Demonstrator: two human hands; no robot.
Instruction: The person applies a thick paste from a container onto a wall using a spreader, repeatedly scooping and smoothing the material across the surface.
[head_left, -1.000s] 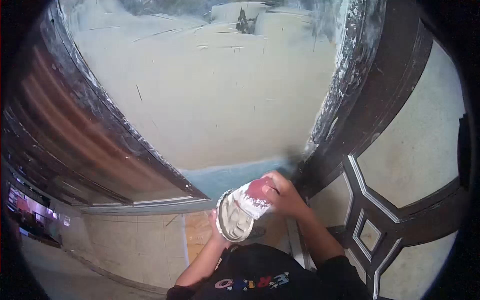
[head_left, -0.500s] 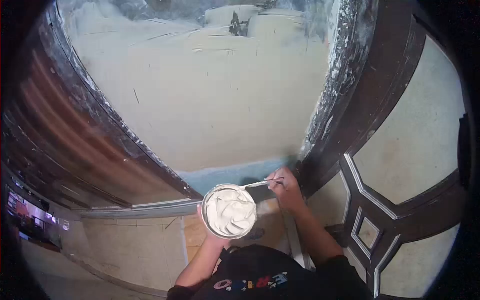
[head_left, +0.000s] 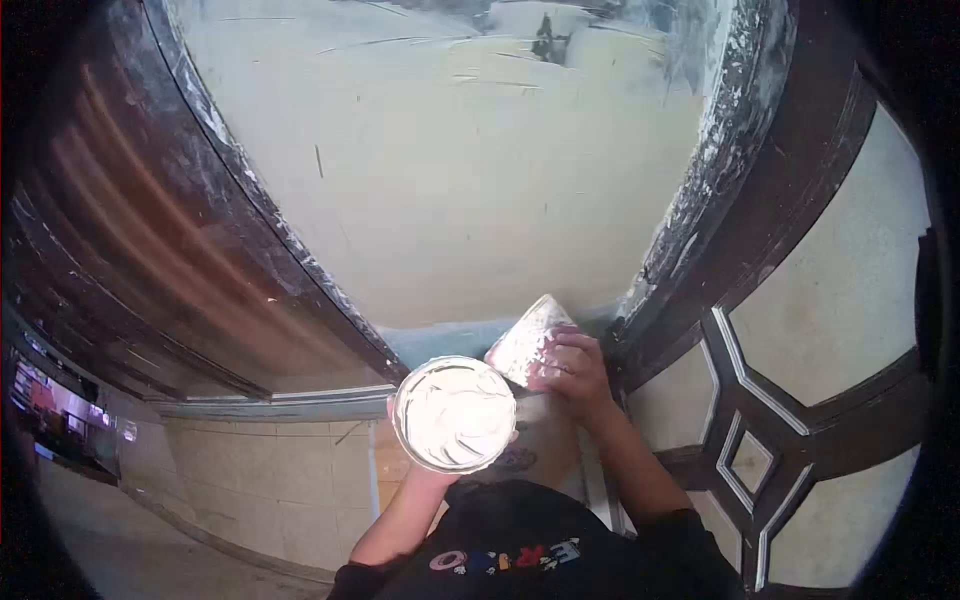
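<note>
Standing close to the wall (head_left: 450, 180), the person cupped a round pan (head_left: 453, 413) heaped with white putty from beneath in the left hand (head_left: 415, 470), while the right hand (head_left: 572, 375) gripped a putty knife (head_left: 528, 340), its blade tilted up just beside the pan's rim. The pan looked brimful; a careless tilt might have slopped putty onto the tiled floor (head_left: 270, 490). The dark door frame (head_left: 740, 200) nearby risked more smears.
</note>
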